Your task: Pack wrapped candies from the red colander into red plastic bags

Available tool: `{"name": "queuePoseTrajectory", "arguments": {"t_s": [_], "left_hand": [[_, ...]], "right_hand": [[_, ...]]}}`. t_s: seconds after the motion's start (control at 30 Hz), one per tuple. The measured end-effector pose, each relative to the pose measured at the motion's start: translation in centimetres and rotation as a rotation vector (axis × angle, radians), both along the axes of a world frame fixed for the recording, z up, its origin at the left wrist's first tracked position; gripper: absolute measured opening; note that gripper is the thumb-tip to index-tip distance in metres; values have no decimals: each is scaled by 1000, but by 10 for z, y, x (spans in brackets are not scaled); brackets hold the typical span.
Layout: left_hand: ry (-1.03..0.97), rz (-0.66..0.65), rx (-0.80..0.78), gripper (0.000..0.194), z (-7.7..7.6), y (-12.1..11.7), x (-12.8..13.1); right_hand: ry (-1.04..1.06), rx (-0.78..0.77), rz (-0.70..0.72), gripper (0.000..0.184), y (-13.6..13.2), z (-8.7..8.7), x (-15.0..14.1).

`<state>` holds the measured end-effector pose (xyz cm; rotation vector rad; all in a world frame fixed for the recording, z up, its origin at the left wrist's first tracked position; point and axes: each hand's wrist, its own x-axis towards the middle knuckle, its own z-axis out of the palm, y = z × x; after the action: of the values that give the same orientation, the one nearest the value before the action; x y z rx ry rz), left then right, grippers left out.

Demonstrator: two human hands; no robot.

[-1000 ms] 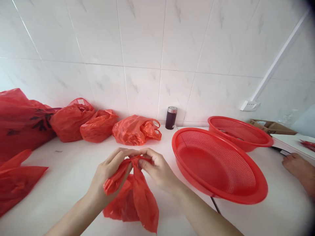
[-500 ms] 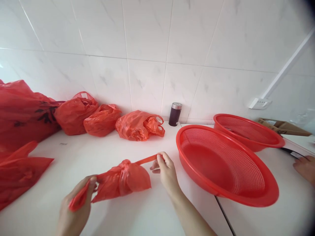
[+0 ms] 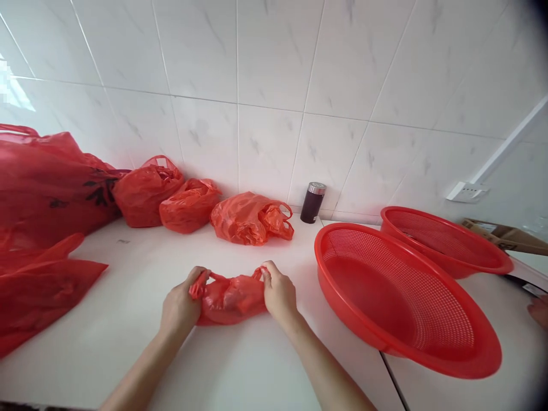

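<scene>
A small red plastic bag [image 3: 231,298] lies bunched on the white counter [image 3: 141,297] between my two hands. My left hand [image 3: 182,305] is closed on the bag's left handle end. My right hand [image 3: 278,292] is closed on its right handle end. Both hands rest low on the counter, close together, with the bag's body between them.
Three filled red bags [image 3: 148,191] [image 3: 190,204] [image 3: 250,218] line the tiled wall, with larger red bags [image 3: 47,188] at left. A dark cylinder jar [image 3: 312,202] stands by the wall. Two red perforated basins [image 3: 402,297] [image 3: 445,240] sit at right. Another person's hand [image 3: 539,311] shows at the right edge.
My hands pulled the bag's handles apart, then came back together and lowered the bag onto the counter. The view shifted left; the other person's hand moved toward the right edge.
</scene>
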<state>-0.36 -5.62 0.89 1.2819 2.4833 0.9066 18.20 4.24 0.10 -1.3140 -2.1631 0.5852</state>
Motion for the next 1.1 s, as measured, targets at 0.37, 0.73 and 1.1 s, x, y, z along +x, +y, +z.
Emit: {"name": "queuePoseTrajectory", "arguments": {"t_s": [0.37,0.73,1.1], "left_hand": [[288,-106,-207,33,-13,43,-14],[379,-128,-150,37,-20,34,-14],[57,56,-6,48,-14,28,-28]], "right_hand": [[-148,40,-38,20,23,-25,-5],[177,-1,-216,21,25,-29,-1],[628,-126,-267,22,28,-25,9]]}}
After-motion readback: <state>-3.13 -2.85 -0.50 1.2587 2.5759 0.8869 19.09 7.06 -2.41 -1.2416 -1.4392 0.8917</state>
